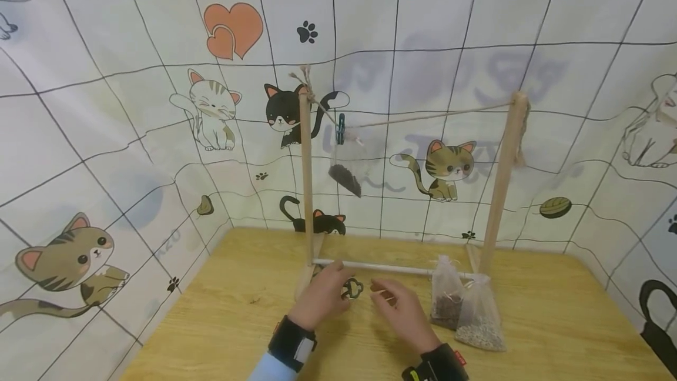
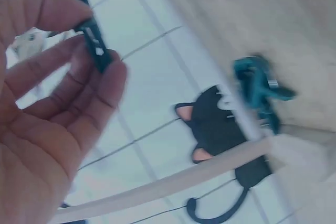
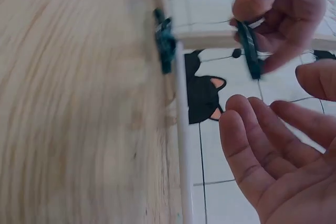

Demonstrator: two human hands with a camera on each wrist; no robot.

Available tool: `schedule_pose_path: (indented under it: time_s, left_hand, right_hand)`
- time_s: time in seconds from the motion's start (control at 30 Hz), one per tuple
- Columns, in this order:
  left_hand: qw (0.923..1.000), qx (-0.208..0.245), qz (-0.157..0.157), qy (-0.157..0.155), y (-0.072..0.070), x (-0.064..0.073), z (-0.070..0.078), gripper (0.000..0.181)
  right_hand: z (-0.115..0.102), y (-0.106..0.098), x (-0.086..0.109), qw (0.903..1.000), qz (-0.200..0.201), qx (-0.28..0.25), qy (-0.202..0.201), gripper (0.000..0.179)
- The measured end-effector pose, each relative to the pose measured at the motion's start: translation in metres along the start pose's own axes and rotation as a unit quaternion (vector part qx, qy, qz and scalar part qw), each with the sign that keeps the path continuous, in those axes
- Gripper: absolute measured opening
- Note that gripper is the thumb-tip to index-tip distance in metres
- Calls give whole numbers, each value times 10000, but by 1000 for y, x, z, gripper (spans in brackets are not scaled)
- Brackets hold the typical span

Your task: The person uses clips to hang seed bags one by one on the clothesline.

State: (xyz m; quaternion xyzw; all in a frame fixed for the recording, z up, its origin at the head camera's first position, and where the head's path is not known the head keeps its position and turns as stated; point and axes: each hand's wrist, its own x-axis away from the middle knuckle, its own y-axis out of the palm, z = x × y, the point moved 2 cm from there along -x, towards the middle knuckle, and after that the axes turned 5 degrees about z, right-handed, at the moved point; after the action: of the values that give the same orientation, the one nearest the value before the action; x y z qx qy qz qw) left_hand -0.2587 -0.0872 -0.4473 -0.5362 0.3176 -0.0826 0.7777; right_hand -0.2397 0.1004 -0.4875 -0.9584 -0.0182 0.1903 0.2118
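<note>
My left hand [image 1: 328, 293] pinches a dark green clothespin [image 2: 94, 43] between thumb and fingertips, above the table in front of the wooden frame. Facing it, my right hand [image 1: 404, 310] holds nothing; its fingers are spread and slightly bent, palm toward the left hand [image 3: 286, 19]. More green clothespins [image 3: 165, 40] lie in a small cluster on the table by the left end of the white rod [image 3: 182, 129]. On the sagging twine, a clothespin [image 1: 341, 128] holds up a sheer pouch [image 1: 349, 160] with dark contents at its bottom.
The wooden frame has a left post [image 1: 307, 181] and a right post [image 1: 505, 187], with twine [image 1: 439, 115] tied between them. Two sheer drawstring pouches stand right of my right hand: one with brown contents [image 1: 446, 304], one with pale grains [image 1: 480, 325]. A cat-print cloth [image 1: 365, 28] hangs behind.
</note>
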Motion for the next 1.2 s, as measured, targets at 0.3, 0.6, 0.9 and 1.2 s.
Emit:
schedule_pose_path:
  time_s: [0.3, 0.6, 0.9, 1.2]
  left_hand:
    - [9869, 26, 856, 1368, -16, 2, 34, 60]
    - [9886, 783, 1035, 767, -23, 2, 34, 59]
    - [9612, 2438, 1289, -26, -24, 1, 28, 40]
    - [9333, 3356, 1186, -481, -23, -1, 29, 37]
  right_hand:
    - [-3, -10, -1, 9803, -395, -1525, 1190, 44]
    - [-6, -21, -2, 9607, -411, -2272, 1540, 47]
    - [-13, -25, -2, 9445, -598, -2786, 1636, 45]
    - [-16, -26, -2, 9359, -815, -3009, 1643, 44]
